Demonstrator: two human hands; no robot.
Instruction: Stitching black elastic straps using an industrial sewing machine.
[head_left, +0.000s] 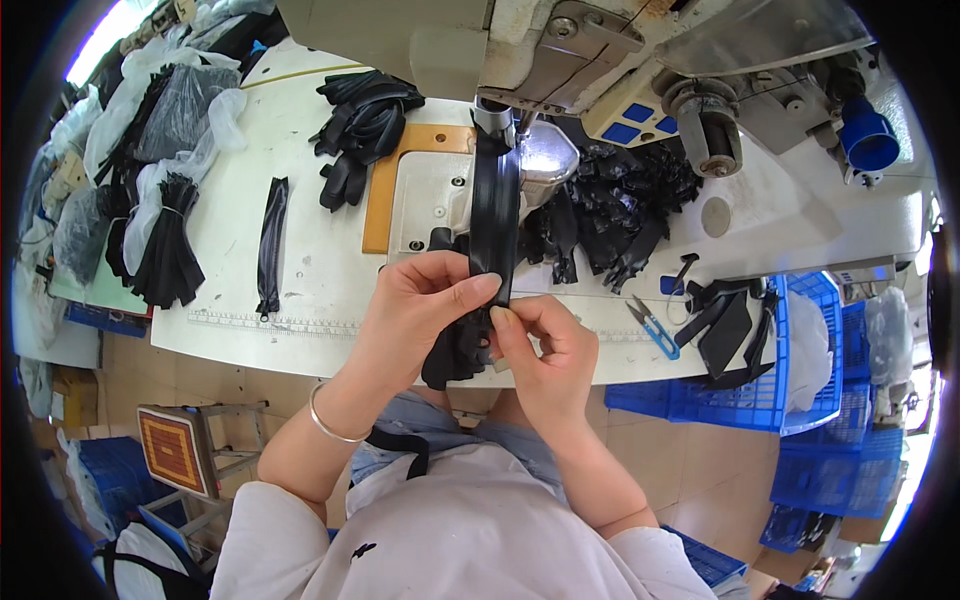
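A long black zipper strip (495,215) runs from under the sewing machine's presser foot (497,122) toward me across the machine bed (425,190). My left hand (420,305) pinches the strip's near end from the left. My right hand (540,335) grips the same end from the right, fingertips touching the black fabric piece (452,350) that hangs below the table edge. Both hands are closed on the strip.
A pile of black pieces (620,205) lies right of the needle, more black strips (365,120) at the back left. A single zipper (270,245) and bundles (165,245) lie left. Blue snips (655,328) rest near blue crates (790,380). A stool (180,450) stands below left.
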